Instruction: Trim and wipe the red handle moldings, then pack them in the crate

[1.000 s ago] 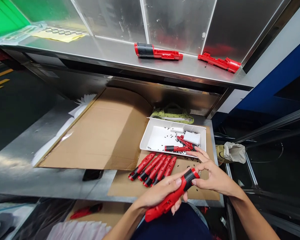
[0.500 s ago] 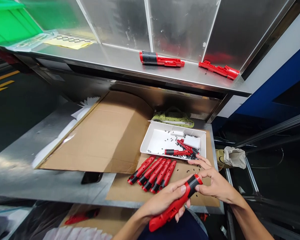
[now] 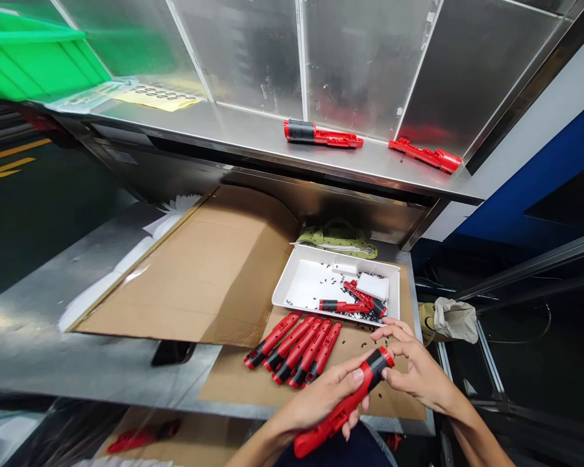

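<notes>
A red-and-black plastic tool housing (image 3: 343,405) is lying in the person's left grip (image 3: 316,397), which is closing narrowly around its red body, while the right grip (image 3: 418,375) is pinching its black end. At 11 o'clock, five red handles (image 3: 292,353) are lying side by side on a cardboard sheet (image 3: 238,383). At 12 o'clock, a white tray (image 3: 285,288) is holding black bits (image 3: 340,285) and two red parts (image 3: 345,306) on the steel bench (image 3: 102,370). Farther off, a red-and-black housing (image 3: 324,133) and a red shell (image 3: 425,155) are resting on a steel shelf (image 3: 214,126).
</notes>
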The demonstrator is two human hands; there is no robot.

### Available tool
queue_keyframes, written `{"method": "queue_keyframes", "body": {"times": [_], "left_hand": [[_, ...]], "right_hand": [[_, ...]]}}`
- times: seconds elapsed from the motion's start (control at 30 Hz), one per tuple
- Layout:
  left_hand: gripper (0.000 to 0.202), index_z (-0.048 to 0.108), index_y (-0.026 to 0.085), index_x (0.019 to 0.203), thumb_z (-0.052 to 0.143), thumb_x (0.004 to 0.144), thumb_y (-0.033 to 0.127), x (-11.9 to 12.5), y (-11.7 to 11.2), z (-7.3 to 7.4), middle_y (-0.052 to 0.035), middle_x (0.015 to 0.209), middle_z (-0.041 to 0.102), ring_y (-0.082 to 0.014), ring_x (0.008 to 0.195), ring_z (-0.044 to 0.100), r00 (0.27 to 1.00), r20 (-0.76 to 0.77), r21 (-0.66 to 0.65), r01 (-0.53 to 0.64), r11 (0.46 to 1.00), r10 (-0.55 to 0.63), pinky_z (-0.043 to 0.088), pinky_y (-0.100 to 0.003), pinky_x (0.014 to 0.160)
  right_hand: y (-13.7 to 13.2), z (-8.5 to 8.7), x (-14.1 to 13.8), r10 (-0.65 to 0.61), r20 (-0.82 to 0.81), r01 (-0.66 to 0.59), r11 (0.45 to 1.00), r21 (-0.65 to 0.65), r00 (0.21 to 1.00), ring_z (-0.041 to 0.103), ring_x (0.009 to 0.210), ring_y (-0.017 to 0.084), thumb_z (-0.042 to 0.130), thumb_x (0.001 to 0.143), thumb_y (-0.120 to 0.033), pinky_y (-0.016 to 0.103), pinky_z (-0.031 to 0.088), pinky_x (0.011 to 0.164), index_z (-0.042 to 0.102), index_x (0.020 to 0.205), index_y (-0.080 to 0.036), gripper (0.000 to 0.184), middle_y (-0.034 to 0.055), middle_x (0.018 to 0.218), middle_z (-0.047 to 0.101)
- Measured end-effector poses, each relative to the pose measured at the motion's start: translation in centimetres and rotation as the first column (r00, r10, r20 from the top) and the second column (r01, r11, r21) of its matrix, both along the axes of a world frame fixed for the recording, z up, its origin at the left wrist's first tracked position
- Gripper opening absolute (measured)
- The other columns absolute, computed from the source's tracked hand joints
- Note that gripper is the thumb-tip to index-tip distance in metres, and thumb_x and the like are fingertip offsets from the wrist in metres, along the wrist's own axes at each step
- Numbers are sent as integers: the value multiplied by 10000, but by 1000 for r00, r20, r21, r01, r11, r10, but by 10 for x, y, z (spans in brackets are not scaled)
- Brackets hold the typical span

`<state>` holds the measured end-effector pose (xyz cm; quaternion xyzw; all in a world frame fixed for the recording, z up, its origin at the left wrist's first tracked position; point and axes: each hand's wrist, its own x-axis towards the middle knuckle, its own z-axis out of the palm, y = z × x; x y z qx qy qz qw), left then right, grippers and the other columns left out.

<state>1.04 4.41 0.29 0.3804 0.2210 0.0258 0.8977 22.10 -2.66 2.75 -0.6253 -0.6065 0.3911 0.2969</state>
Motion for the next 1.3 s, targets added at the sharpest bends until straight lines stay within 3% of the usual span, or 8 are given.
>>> {"method": "queue_keyframes", "body": {"times": [0.4, 0.47, 0.6, 0.73, 0.83, 1.03, 1.17, 1.3], "left_hand": [[831, 409, 285, 1494, 627, 797, 680, 8, 1, -3, 4, 792, 576, -93, 568, 542, 995, -65, 141, -67, 988, 77, 483, -226, 540], [847, 408, 261, 1496, 634, 794, 677, 8, 2, -5, 4, 774, 585, -92, 549, 542, 995, -61, 132, -66, 989, 74, 483, -226, 529], [818, 393, 233, 1500, 648, 823, 614, -1, 6, -14, -12, 775, 627, -95, 539, 558, 998, -9, -30, -58, 998, 58, 461, -209, 504], [821, 356, 216, 1510, 646, 835, 583, -12, 11, -24, -17, 756, 647, -89, 499, 545, 990, 116, -160, -64, 985, 84, 391, -178, 446], [778, 396, 196, 1482, 624, 849, 586, -16, 14, -28, -16, 740, 652, -85, 465, 530, 974, 207, -194, -55, 979, 96, 379, -174, 418], [688, 487, 209, 1420, 619, 860, 585, -16, 15, -21, -17, 743, 665, -77, 456, 534, 957, 278, -192, -24, 981, 77, 344, -151, 400], [714, 460, 202, 1453, 620, 864, 574, -16, 17, -20, -16, 746, 665, -66, 438, 512, 959, 275, -160, -15, 987, 60, 407, -178, 439], [814, 372, 201, 1508, 628, 846, 599, -16, 19, -21, -32, 771, 670, -76, 450, 520, 961, 278, -108, 32, 994, -1, 442, -209, 471]], "right_hand": [[2, -4, -13, -161, 297, 141, 986, 86, 941, 388, 1399, 321, 561, 775, -166, 575, 321, 1130, 587, 770, -231, 71, 76, 1243, 633], [-1, 0, -10, -166, 312, 156, 986, 58, 936, 332, 1444, 321, 566, 813, -220, 604, 282, 1146, 578, 856, -239, 48, 77, 1373, 559], [-7, 11, 7, -196, 215, 198, 980, 15, 957, 224, 1502, 312, 668, 816, -397, 569, 285, 1165, 542, 1127, -275, 358, 83, 1592, 299], [-11, 19, 17, -370, 79, 350, 917, 189, 926, 311, 1467, 277, 590, 907, -436, 515, 287, 1173, 587, 926, -263, 175, 64, 1508, 440], [-13, 21, 10, -435, 25, 412, 867, 279, 900, 336, 1450, 271, 554, 947, -415, 518, 240, 1189, 588, 757, -249, 254, 43, 1385, 577], [-16, 29, -13, -353, -80, 362, 895, 262, 932, 289, 1473, 268, 504, 977, -383, 517, 251, 1184, 670, 807, -281, 259, 3, 1447, 532], [-11, 34, -26, -262, -6, 256, 937, 240, 965, 248, 1488, 286, 607, 910, -345, 554, 217, 1201, 709, 941, -315, 111, 10, 1486, 479], [-7, 38, -32, -196, 89, 174, 961, 213, 976, 202, 1503, 280, 631, 856, -239, 555, 226, 1204, 712, 950, -305, 140, 14, 1517, 436]]}}
